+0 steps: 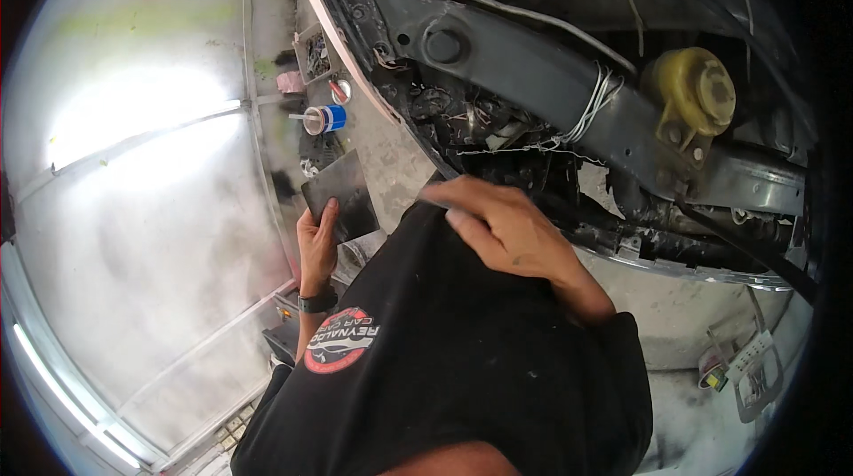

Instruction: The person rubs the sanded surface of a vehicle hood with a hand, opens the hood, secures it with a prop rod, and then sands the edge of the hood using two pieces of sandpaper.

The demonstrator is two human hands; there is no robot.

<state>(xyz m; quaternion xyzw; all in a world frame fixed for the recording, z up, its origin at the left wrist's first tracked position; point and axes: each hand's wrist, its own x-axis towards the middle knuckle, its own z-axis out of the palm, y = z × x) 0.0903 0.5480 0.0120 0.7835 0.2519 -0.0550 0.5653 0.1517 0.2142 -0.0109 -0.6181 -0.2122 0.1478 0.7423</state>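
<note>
Two hands, one dark flat panel, one open engine bay.

One left hand (316,243) grips the dark panel (339,196) by its lower edge, fingers wrapped on it, just left of the engine bay's (533,76) curved pink rim. One right hand (502,227) lies flat, fingers loose, grasping nothing, on the black shirt (462,343) below that rim. One yellow reservoir cap (697,94) sits inside the bay. One blue-banded can (325,119) stands on bare floor beside the rim.
</note>
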